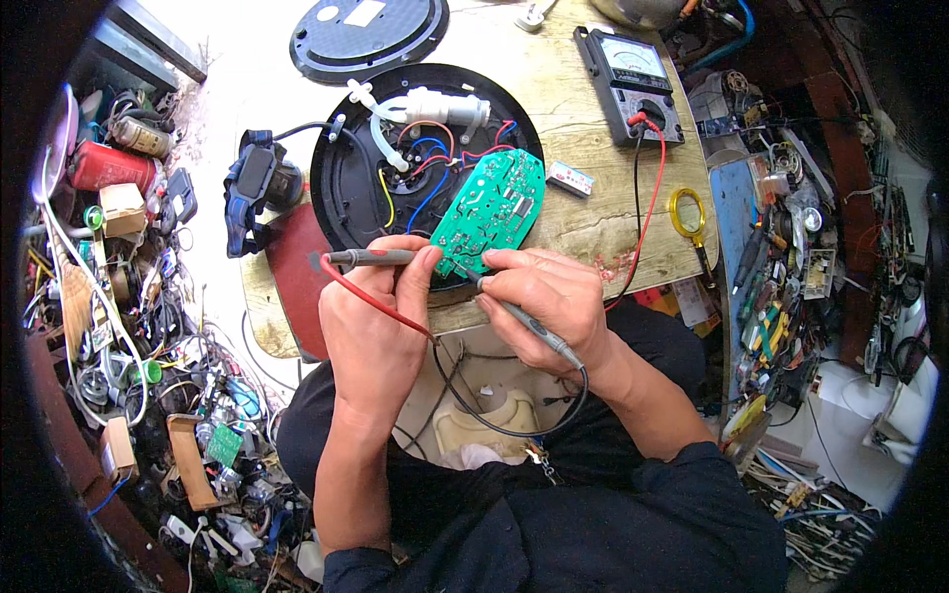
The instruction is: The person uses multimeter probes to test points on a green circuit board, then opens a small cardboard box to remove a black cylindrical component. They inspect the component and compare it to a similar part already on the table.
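A green circuit board [497, 203] leans tilted at the near right of a round black housing [336, 212]. My left hand [371, 316] is closed on a grey test probe [371, 257] with a red lead, thumb and finger at the board's near left edge. In my right hand [554, 296] is a second grey probe [534, 331] with a black lead, its tip down at the board's near edge. Inside the housing sit a white pump-like cylinder [445, 109], clear tubing and coloured wires. The exact contact of the tips is too small to tell.
An analog multimeter [633, 84] with both leads plugged in stands at the far right. Around lie a black round cover [371, 35], a strapped headlamp [262, 188], a small white box [570, 179] and a yellow magnifying glass [687, 212]. Cluttered parts [213, 415] fill the left side.
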The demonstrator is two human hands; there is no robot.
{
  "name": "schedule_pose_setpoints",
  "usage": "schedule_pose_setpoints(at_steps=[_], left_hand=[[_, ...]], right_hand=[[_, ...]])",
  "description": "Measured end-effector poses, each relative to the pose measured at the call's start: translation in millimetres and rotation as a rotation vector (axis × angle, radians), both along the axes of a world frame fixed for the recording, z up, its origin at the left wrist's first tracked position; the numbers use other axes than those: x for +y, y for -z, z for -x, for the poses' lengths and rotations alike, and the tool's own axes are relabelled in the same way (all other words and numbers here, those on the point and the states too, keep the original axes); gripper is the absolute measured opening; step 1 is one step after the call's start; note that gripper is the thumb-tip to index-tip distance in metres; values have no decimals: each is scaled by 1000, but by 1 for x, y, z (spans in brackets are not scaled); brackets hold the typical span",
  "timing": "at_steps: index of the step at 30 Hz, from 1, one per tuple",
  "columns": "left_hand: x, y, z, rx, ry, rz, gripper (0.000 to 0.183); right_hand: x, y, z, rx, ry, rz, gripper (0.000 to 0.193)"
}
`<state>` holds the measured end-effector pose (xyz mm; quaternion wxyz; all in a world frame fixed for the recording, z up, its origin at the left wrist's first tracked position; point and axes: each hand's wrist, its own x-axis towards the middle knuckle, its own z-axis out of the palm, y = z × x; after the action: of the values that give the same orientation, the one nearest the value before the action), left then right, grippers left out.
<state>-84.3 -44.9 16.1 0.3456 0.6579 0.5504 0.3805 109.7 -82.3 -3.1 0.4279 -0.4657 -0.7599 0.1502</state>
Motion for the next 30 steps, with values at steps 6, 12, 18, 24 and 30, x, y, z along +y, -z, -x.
schedule_pose_setpoints(at_steps=[6,12,18,24,30], left_hand=[[1,-2,1,58,1,-37,12],[1,3,-1,11,-6,-53,12],[1,-7,1,72,2,75,14],[0,3,2,45,-4,-6,14],[-1,-4,-1,39,2,-8,15]], right_hand=[[1,-1,1,5,-9,-15,23],[0,2,0,-9,-2,-17,23],[-1,-1,1,8,13,6,22],[-3,-2,2,14,28,-3,20],[-4,-2,-3,0,-2,-12,26]])
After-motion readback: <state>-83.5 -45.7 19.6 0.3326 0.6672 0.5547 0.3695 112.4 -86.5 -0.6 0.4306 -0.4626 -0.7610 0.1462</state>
